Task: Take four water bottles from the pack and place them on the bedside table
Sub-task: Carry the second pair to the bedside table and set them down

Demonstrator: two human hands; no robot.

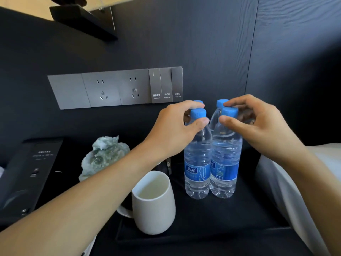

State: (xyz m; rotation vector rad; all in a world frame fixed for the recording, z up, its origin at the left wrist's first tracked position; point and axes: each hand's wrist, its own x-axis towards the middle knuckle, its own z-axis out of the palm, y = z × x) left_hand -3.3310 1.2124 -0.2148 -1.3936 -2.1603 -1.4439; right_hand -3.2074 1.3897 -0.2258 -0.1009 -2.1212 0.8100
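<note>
Several clear water bottles with blue caps and blue labels stand upright in a tight cluster on the black bedside table (230, 217). The front left bottle (197, 163) and front right bottle (226, 159) touch side by side; two more behind them show only by their caps (222, 102). My left hand (175, 130) wraps around the necks of the left pair, thumb under the front cap. My right hand (258, 124) pinches the necks of the right pair. The pack is out of sight.
A white mug (155, 204) stands left of the bottles, near my left forearm. A pale green mineral rock (105, 156) and a black panel device (27, 174) sit further left. Wall sockets and switches (118, 87) lie behind. White bedding (299, 182) borders the table on the right.
</note>
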